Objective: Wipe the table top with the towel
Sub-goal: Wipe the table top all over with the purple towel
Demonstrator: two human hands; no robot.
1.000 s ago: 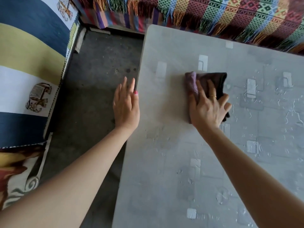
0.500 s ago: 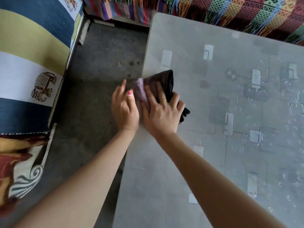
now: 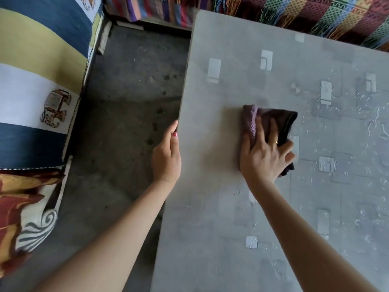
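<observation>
A grey table top with pale square patterns fills the right of the head view. Water streaks and droplets cover its right part. A folded dark purple towel lies flat on the table near the middle. My right hand presses down on the towel with spread fingers, covering its near half. My left hand rests flat against the table's left edge, fingers straight, holding nothing.
Bare concrete floor lies left of the table. A striped blue, yellow and white cushion with an elephant print borders the floor at the far left. A multicoloured fringed cloth runs along the table's far edge.
My right hand has slid the towel from the table's left edge, beside my left hand, rightward toward the middle. The left hand stays at the edge.
</observation>
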